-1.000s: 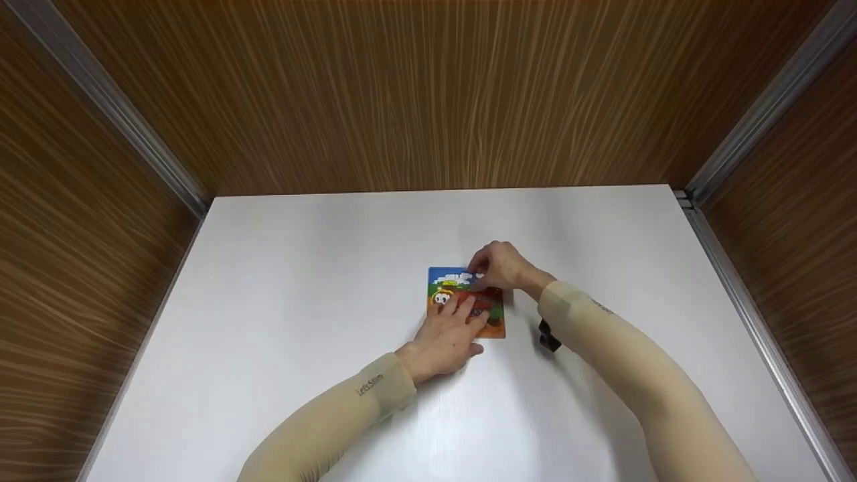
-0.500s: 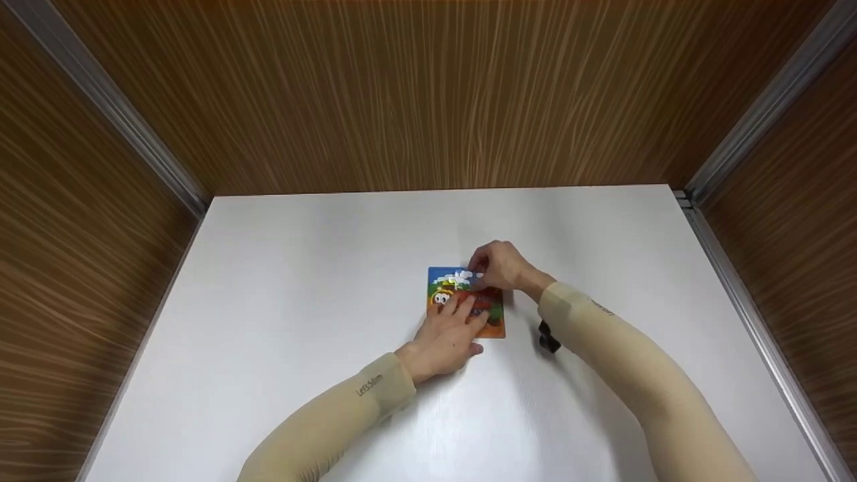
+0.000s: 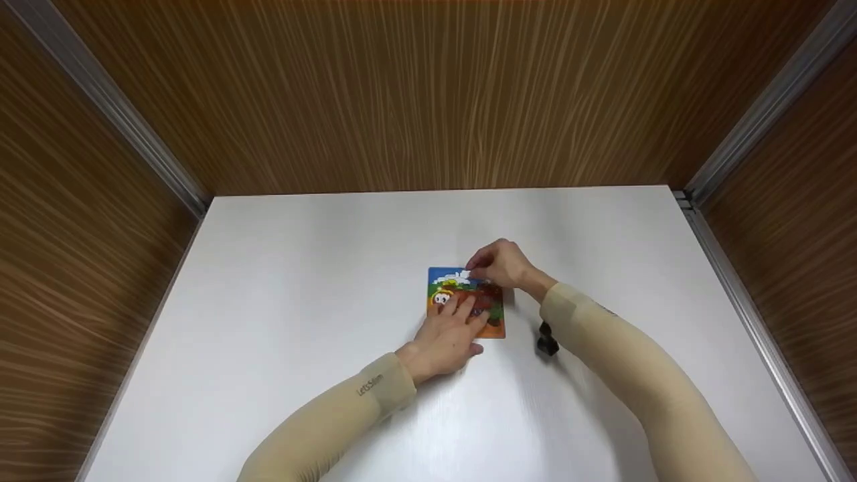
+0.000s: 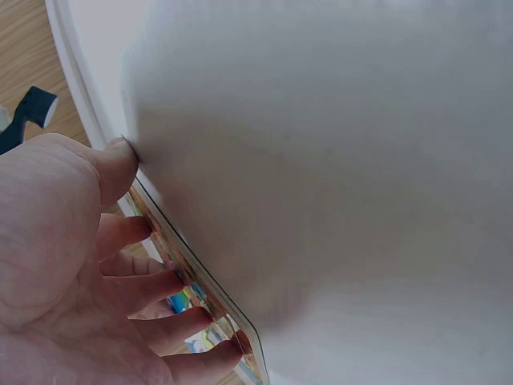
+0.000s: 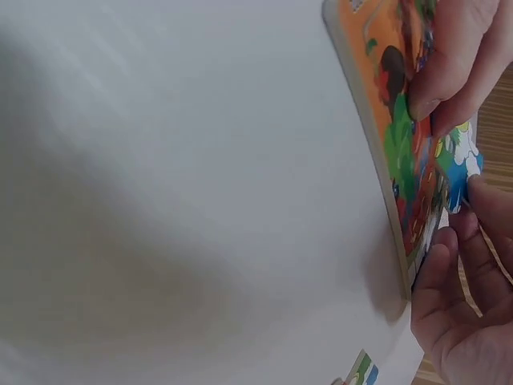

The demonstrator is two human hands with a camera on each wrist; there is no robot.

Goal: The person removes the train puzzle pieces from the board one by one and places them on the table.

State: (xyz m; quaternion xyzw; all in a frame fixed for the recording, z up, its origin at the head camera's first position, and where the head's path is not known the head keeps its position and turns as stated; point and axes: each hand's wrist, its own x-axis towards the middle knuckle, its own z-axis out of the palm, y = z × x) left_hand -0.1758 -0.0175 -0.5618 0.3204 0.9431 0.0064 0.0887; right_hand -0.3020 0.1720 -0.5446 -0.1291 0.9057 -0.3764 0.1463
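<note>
A small wooden jigsaw puzzle with a bright cartoon picture lies on the white table. My left hand rests on its lower left part, fingers spread and fairly straight, the fingertips pressing on the picture. In the left wrist view the puzzle's edge runs under those fingertips. At the upper right corner, my right hand pinches a blue, white and green puzzle piece between thumb and fingers. The right wrist view shows this piece tilted up from the board. Part of the picture is hidden under both hands.
The white table is walled by brown wood-grain panels at the back and sides. A black object shows beneath the right sleeve. A small green, white and blue piece appears low in the right wrist view.
My right hand has shifted slightly up and back, its thumb rising and showing more of the puzzle's dark right part. The left hand has stayed in place.
</note>
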